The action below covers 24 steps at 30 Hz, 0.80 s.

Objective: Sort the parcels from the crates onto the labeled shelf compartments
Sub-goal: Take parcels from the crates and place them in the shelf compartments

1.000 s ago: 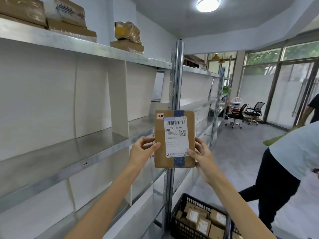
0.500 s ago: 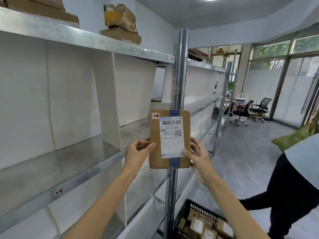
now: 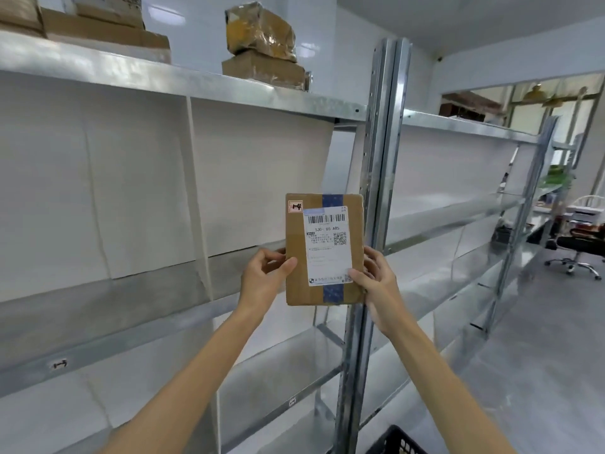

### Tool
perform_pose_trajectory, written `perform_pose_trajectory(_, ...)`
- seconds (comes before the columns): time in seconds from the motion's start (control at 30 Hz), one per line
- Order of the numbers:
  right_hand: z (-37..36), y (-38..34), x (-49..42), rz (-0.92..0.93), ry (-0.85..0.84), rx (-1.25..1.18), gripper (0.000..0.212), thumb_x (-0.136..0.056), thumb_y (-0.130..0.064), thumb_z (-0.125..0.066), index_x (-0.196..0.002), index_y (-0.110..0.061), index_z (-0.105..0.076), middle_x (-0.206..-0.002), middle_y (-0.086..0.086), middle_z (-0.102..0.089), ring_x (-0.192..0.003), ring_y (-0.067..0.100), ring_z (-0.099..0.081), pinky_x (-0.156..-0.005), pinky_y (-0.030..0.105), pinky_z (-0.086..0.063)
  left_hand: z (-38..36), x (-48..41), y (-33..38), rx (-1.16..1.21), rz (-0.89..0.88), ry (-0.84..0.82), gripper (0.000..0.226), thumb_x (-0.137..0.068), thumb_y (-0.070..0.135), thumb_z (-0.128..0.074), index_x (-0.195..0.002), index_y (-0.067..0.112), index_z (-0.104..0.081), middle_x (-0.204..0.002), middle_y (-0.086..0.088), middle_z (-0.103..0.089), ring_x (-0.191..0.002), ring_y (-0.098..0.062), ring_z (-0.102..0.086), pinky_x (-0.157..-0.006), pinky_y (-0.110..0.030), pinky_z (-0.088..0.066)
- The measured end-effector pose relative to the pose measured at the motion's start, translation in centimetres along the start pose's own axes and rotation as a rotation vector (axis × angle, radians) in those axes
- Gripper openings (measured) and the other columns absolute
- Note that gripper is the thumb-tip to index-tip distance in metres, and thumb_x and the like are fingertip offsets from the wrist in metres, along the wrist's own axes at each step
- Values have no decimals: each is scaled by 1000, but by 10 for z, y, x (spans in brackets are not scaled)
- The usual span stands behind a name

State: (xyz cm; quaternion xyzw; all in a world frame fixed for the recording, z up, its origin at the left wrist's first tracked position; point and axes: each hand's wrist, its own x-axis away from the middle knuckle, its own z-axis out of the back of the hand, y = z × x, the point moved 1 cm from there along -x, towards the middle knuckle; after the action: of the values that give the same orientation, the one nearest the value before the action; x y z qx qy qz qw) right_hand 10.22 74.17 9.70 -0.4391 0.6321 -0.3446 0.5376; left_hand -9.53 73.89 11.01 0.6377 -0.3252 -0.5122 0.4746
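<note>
A flat brown cardboard parcel (image 3: 298, 250) with blue tape, a white shipping label and a small red-edged sticker stands upright in front of me. My left hand (image 3: 263, 276) pinches its left edge, thumb on the front. Gripping the lower right edge is my right hand (image 3: 376, 280), thumb on the label's corner. Behind the parcel runs the metal shelf (image 3: 131, 332) with white dividers; a small label tag (image 3: 60, 364) sits on its front lip. Only a corner of the black crate (image 3: 397, 442) shows at the bottom.
Several brown parcels (image 3: 262, 47) lie on the top shelf. A steel upright post (image 3: 376, 191) stands just right of the parcel. A second tag (image 3: 292, 402) marks the lower shelf. More shelving stretches right toward an office chair (image 3: 579, 250).
My view has tilted up and turned left toward the shelf. The crate has almost left the frame and the person at right is gone. Both hands still hold the parcel upright.
</note>
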Motion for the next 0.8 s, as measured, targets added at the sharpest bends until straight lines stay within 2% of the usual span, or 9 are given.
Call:
perform_pose_trajectory(0.1, 6, 4, -22, -8, -70, -26, 42, -87, -10, -64, -117, -32, -47, -124, 0, -61, -114, 18, -59, -87, 40, -55, -13, -3, 1, 34, -20, 87, 16, -86, 17, -66, -78, 19, -53, -102, 4, -66, -98, -16, -61, -78, -22, -49)
perform_pose_trajectory(0.23, -5, 13, -40, -39, -128, -80, 35, -86, -19, -67, -113, -32, -48, -118, -4, -61, -109, 13, -60, -85, 38, -56, -15, -2, -2, -1, -62, 199, 17, -90, 12, -60, -78, 18, -49, -110, -5, -63, -87, -8, -59, -63, -10, -48)
perform_pose_trajectory(0.33, -23, 26, -54, -48, -145, -56, 41, -86, -22, -67, -119, -25, -43, -119, -4, -59, -111, 15, -59, -88, 38, -56, -8, -7, -9, -21, -86, 283, 16, -91, 11, -58, -81, 19, -48, -108, -4, -63, -84, -2, -59, -60, -5, -46)
perform_pose_trajectory(0.4, -37, 34, -65, -51, -187, -27, 44, -85, -23, -68, -120, -24, -42, -122, -4, -58, -114, 15, -57, -90, 38, -55, -2, -14, -13, -5, -135, 348, 12, -92, 8, -55, -91, 17, -48, -110, 1, -63, -92, -2, -60, -64, -3, -46)
perform_pose_trajectory(0.5, -58, 47, -81, -65, -243, -64, 40, -90, -14, -62, -121, -23, -39, -121, -5, -57, -110, 10, -57, -85, 30, -55, 3, -28, -22, 24, -202, 351, 30, -94, 2, -50, -119, 16, -43, -113, 10, -58, -104, 2, -56, -75, -4, -46)
perform_pose_trajectory(0.57, -69, 53, -94, -57, -251, -77, 37, -92, -7, -56, -122, -20, -38, -120, -3, -57, -112, 12, -56, -90, 33, -54, 7, -39, -30, -4, -213, 329, 40, -95, 9, -51, -132, 17, -38, -119, 13, -56, -110, -1, -55, -85, -12, -49)
perform_pose_trajectory(0.6, -73, 55, -101, -59, -254, -82, 36, -93, -3, -53, -122, -19, -38, -120, -2, -57, -112, 14, -56, -93, 37, -53, 9, -46, -35, -32, -220, 322, 45, -94, 19, -54, -136, 18, -37, -124, 11, -56, -115, -5, -54, -90, -19, -50)
perform_pose_trajectory(0.7, -83, 69, -118, -77, -291, -54, 34, -94, -2, -50, -120, -18, -37, -120, -1, -57, -113, 18, -56, -94, 42, -52, 14, -59, -48, -113, -229, 357, 63, -80, 48, -51, -136, 21, -39, -130, 4, -55, -117, -9, -55, -92, -26, -51)
perform_pose_trajectory(0.8, -84, 83, -128, -63, -312, -25, 33, -95, -9, -51, -122, -22, -37, -119, -5, -58, -114, 21, -56, -93, 43, -52, 13, -68, -63, -157, -235, 385, 54, -82, 48, -48, -132, 26, -40, -131, 2, -55, -118, -7, -53, -92, -25, -51)
